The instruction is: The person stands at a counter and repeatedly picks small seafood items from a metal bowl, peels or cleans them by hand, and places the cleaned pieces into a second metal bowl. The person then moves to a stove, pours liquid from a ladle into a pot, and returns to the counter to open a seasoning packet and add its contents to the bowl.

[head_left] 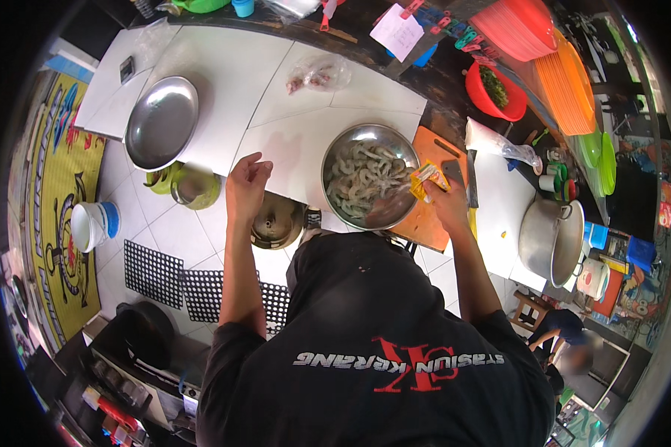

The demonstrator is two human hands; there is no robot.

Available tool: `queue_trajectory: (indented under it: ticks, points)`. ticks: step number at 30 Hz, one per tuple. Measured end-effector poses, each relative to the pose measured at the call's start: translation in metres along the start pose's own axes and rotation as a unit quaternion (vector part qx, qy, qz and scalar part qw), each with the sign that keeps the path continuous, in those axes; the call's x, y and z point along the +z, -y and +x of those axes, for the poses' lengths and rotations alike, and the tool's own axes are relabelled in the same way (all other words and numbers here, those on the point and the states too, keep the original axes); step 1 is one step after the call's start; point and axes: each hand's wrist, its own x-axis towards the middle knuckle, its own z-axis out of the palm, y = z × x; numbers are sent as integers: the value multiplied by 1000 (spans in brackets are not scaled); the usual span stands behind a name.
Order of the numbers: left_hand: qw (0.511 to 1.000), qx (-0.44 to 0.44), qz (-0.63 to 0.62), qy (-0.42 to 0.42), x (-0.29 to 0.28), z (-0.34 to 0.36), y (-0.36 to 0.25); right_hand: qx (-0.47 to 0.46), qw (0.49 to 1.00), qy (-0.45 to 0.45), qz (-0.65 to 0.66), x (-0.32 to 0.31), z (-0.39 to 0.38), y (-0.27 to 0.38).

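Note:
A steel bowl (335,141) of raw shrimp (361,179) stands on the white tiled counter in front of me. My right hand (443,201) grips a small yellow sachet (427,179) at the bowl's right rim, its end tilted toward the shrimp. Whitish specks or haze show over the shrimp beside it; I cannot tell exactly what they are. To the left of the bowl, my left hand (250,179) hovers near the counter's front edge, fingers loosely bent and apart, nothing visible in them. An orange cutting board (429,223) lies under my right hand, with a dark flat blade (452,171) on it.
A wide steel pan (162,123) sits at the counter's left, and a knotted clear bag (320,77) lies at the back. A red bowl of greens (497,93) and a large pot (552,238) stand to the right. Another person (563,331) is at lower right.

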Motion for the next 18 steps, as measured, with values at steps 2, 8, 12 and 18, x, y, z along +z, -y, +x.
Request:
queue_trajectory:
  ticks: [2, 8, 12, 18]
  points:
    - [1000, -1, -4, 2, 1, 2, 3, -20, 999, 20, 34, 0, 3, -9]
    - [1000, -1, -20, 20, 0, 5, 11, -2, 1000, -12, -11, 12, 3, 11]
    - [1000, -2, -17, 14, -5, 7, 11, -7, 999, -37, -3, 22, 0, 19]
    - [1000, 5, -14, 18, -8, 9, 13, -25, 1000, -12, 9, 60, 16, 14]
